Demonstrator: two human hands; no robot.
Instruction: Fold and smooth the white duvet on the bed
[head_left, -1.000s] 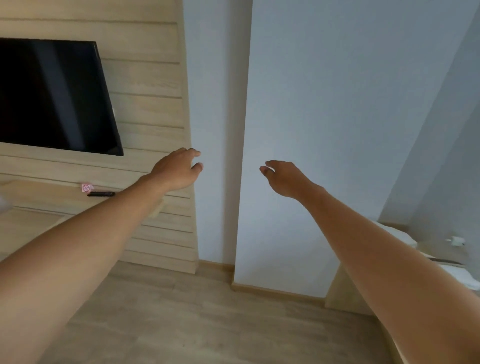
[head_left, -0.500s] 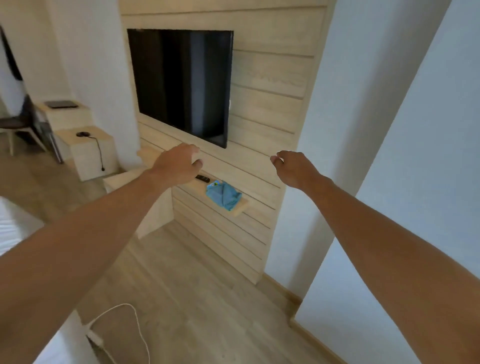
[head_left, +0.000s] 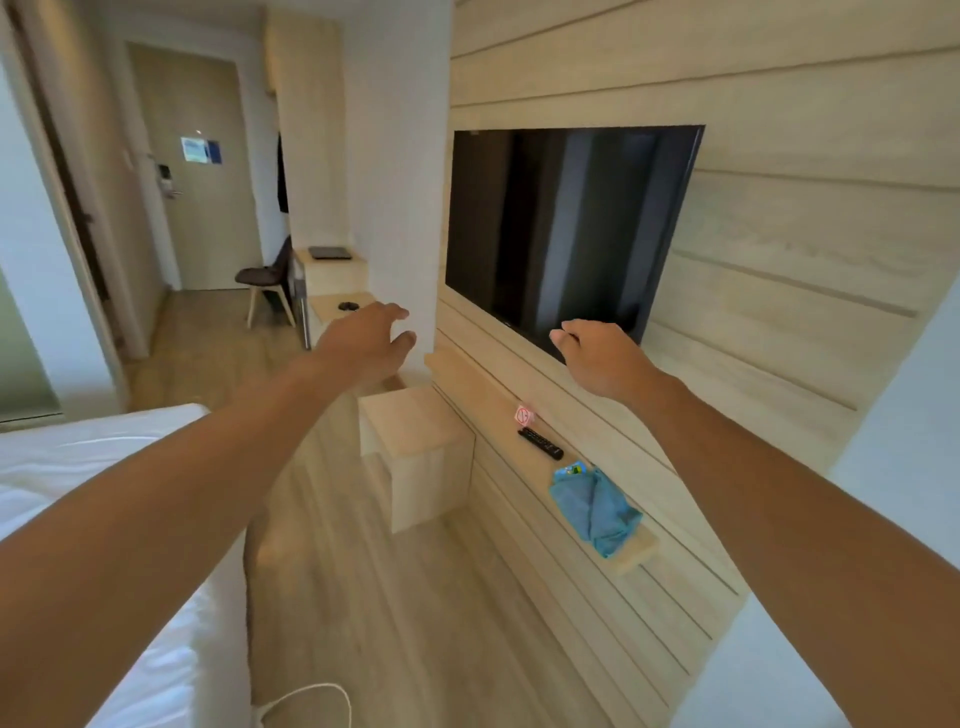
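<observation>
While raised in mid-air, left hand (head_left: 366, 340) and right hand (head_left: 597, 351) loosely curled, empty, above white duvet (head_left: 104, 467).

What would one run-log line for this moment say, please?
phase: before contact | left hand: raised, holds nothing | right hand: raised, holds nothing | white duvet: on bed, lower left, untouched | facing: TV wall

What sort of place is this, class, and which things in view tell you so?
Most likely a hotel room. A bed with white bedding faces a wall-mounted television, and the entrance door down the hall carries a posted notice and what looks like an electronic lock.
</observation>
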